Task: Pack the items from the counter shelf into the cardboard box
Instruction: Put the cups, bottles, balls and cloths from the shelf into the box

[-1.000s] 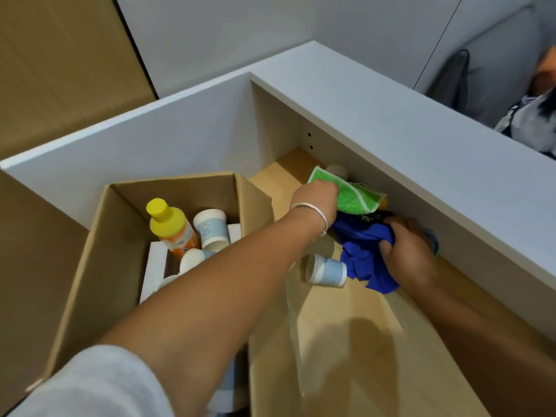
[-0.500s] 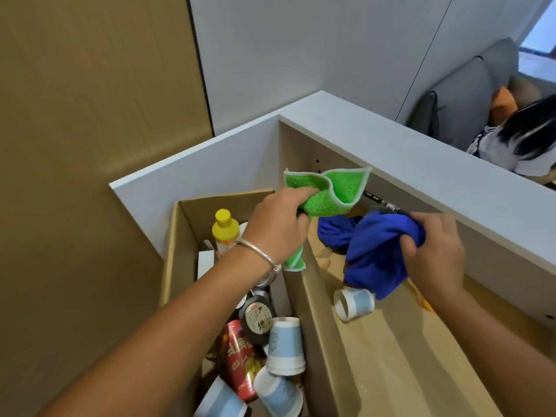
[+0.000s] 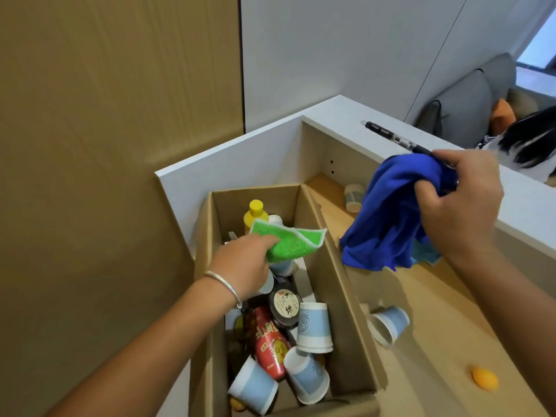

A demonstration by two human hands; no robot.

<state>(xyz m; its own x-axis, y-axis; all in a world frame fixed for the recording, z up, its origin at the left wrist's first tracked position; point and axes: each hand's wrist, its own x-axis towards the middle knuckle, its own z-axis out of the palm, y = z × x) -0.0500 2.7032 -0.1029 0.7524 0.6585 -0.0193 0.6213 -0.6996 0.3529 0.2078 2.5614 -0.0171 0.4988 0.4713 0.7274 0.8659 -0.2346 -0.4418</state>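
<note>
My left hand [image 3: 243,266] holds a green cloth [image 3: 288,243] over the open cardboard box [image 3: 340,284]. Inside the box lie several blue paper cups [image 3: 314,326], a yellow-capped bottle [image 3: 255,212], a red bottle [image 3: 270,344] and a dark round lid [image 3: 284,305]. My right hand [image 3: 460,206] grips a bunched blue cloth [image 3: 388,212] together with a black pen [image 3: 391,136], raised above the wooden shelf [image 3: 436,341] to the right of the box. A blue paper cup [image 3: 389,323] lies on its side on the shelf beside the box.
A small cup [image 3: 353,197] lies at the back of the shelf and an orange ball [image 3: 484,377] near the front right. The white counter top [image 3: 340,115] runs over the shelf. A brown wall panel [image 3: 105,145] stands left; a person sits on a grey sofa [image 3: 469,106] at far right.
My left hand carried the green cloth leftward and down over the box. My right hand lifted the blue cloth and pen up and to the right, clear of the shelf.
</note>
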